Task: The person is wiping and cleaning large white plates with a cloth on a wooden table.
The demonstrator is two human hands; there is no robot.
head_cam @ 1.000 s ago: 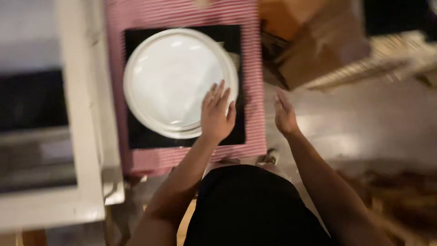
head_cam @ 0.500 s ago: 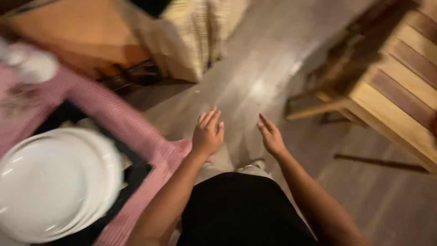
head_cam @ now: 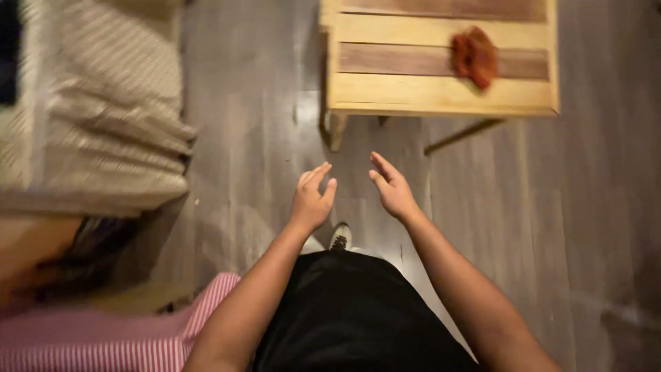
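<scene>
Your left hand (head_cam: 311, 200) and right hand (head_cam: 392, 187) hover spread above the floor (head_cam: 261, 138) near the wooden surface (head_cam: 413, 83) bearing a red cloth (head_cam: 474, 55); the white plate has left view.

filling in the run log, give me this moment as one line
left hand: open, empty | right hand: open, empty | both over grey plank floor | ahead: slatted wooden table with reddish-brown clump

Striped cushion (head_cam: 103, 117) upper left, pink striped cloth (head_cam: 103, 344) lower left, grey plank floor (head_cam: 592, 207), shoe (head_cam: 339, 238)
</scene>
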